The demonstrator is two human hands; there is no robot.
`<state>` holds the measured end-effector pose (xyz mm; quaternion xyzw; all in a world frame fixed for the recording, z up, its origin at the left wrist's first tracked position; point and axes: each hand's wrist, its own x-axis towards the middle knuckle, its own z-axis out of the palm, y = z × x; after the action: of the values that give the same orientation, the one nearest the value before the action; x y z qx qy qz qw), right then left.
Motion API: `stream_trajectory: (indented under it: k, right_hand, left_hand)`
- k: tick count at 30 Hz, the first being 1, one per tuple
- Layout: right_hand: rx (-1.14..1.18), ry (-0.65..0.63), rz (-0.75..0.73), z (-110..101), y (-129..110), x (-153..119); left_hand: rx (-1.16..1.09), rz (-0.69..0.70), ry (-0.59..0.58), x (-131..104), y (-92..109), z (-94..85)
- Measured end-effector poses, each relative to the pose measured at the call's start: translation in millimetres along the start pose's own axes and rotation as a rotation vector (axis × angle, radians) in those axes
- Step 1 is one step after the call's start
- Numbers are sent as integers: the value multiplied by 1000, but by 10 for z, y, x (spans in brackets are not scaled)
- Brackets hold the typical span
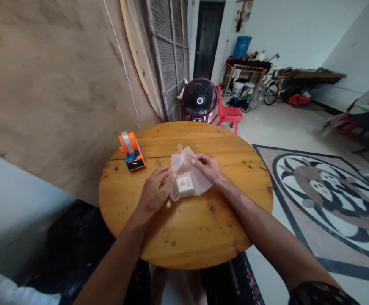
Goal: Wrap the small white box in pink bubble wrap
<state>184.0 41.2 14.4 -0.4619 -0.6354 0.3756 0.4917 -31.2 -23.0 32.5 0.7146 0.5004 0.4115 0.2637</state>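
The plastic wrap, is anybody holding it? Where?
Yes: the right hand holds the plastic wrap by its upper right edge; the left hand is at its left edge, its grip unclear.

I am working at a round, varnished, yellow-brown wooden table. The top is showing scattered dark knots; a thin dark seam is running crosswise over the far half. Near the middle, a crumpled piece of translucent, pale pink bubble wrap is resting on the wood. Toward the far left rim, an orange-and-blue plastic tape dispenser is standing, its black end facing me. Bare wood is separating the two.
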Motion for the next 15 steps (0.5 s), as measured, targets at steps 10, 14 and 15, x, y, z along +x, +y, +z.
stream_trajectory:
  k: [10, 14, 15]
  right_hand:
    - [231, 160, 187, -12, -72, -2]
    - [304, 246, 230, -12, -40, 9]
    - [321, 257, 240, -10, -31, 11]
  left_hand:
    - [-72, -218, 108, -4, -34, -51]
    - [-124, -267, 139, -6, -54, -97]
    - [-149, -274, 142, -5, -65, -102]
